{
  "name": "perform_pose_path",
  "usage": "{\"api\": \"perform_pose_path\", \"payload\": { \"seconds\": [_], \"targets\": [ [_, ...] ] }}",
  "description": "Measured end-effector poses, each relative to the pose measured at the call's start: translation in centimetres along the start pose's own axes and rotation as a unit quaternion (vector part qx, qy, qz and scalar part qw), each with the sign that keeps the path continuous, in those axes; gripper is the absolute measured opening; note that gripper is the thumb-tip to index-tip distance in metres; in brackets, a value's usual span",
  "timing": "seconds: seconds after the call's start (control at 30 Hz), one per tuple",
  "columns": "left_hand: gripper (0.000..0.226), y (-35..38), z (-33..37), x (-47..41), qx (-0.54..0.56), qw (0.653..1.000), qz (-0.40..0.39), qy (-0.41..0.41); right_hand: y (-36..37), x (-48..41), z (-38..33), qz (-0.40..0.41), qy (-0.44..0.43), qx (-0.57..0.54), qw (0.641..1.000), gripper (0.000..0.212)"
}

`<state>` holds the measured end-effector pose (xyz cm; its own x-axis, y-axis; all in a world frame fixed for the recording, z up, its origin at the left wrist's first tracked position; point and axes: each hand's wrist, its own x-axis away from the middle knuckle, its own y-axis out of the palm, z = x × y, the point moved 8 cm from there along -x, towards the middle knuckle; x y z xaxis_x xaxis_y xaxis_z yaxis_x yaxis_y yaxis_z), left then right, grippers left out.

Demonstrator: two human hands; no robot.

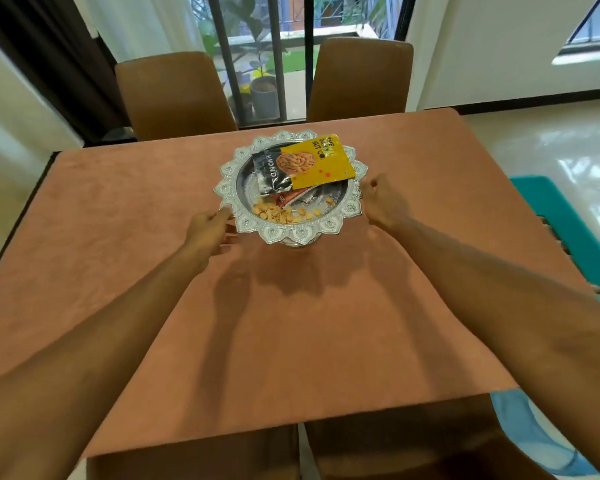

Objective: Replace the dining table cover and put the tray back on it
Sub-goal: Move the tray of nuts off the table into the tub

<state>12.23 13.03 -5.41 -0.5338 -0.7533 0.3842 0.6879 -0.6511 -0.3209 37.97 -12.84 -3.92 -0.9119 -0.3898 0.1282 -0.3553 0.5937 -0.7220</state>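
Observation:
An ornate silver tray (340, 221) on a short pedestal stands on the terracotta table cover (146, 209), a little beyond the table's middle. It holds a yellow and black almond packet (312, 161), a smaller packet under it and several loose nuts (278, 214). My left hand (208, 232) is at the tray's left rim, thumb on top and fingers beneath. At the right rim my right hand (383, 204) has its fingers curled against the edge.
Two brown chairs (174, 95) stand at the far side, before a barred glass door. Two more chair backs (194, 455) are at the near edge. A teal object (561, 216) lies on the floor to the right.

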Motion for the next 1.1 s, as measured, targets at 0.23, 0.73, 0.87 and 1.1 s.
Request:
{"api": "perform_pose_path", "payload": {
  "seconds": [0.23, 0.73, 0.87, 1.1],
  "targets": [
    [0.022, 1.1, 0.1, -0.9, 0.087, 0.996, -0.013, -0.009, 0.8, -0.1, -1.5, -0.057, -0.043, -0.125, 0.990, 0.048],
    [0.020, 5.0, 0.1, 16.8, 0.098, 0.995, -0.009, 0.007, -9.1, 12.4, 7.3, -0.087, -0.071, -0.186, 0.976, 0.038],
    [0.024, 10.7, 0.2, 24.5, 0.107, 0.994, -0.001, 0.015, -14.5, 16.3, 13.5, -0.096, -0.062, -0.248, 0.962, 0.028],
    [0.021, 25.1, -0.4, 35.9, 0.134, 0.991, -0.005, -0.005, -26.5, 20.3, 26.4, -0.098, -0.062, -0.268, 0.956, 0.040]
  ]
}}
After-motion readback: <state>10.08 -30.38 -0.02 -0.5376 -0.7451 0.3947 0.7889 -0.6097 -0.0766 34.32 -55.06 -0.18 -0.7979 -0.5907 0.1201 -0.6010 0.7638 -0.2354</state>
